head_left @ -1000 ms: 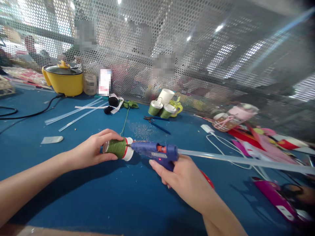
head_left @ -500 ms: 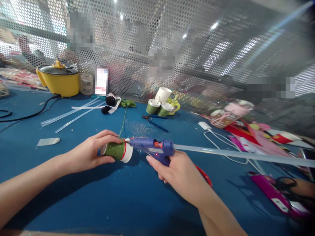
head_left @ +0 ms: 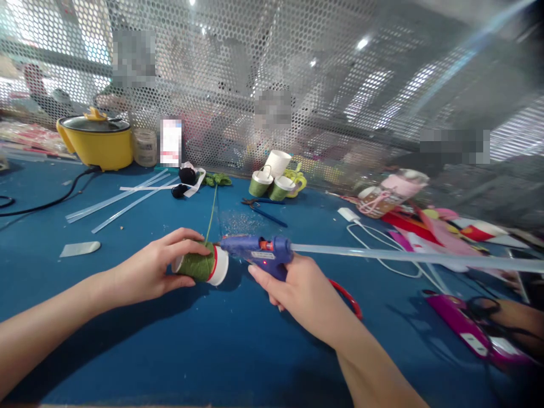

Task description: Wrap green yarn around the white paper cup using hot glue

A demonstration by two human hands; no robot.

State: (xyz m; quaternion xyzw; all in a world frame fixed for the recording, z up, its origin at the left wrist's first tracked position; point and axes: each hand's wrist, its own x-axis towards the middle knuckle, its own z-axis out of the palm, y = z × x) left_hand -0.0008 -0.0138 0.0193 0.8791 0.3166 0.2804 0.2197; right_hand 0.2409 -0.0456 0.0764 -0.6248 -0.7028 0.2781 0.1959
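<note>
Clasping a yarn-wrapped cup [head_left: 198, 266] on its side, midway between front and back edges of the bench [head_left: 238, 351], in the curled grip of the left hand [head_left: 159, 263]. Clutching a glue gun [head_left: 255, 247] in the right hand [head_left: 297, 292], aimed toward the red band [head_left: 215, 264]. Apparently gluing; probably calls next for pressing down the green strand [head_left: 212, 215].

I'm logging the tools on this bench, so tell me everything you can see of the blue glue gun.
The blue glue gun looks like plastic, with a pale label, an orange part in its upper opening and a small red light glowing. The right hand grips its handle, holding it roughly level above the table. A long translucent stick runs out of its back. Its dark nozzle points left at the green-wrapped cup; whether they touch is unclear.
</note>
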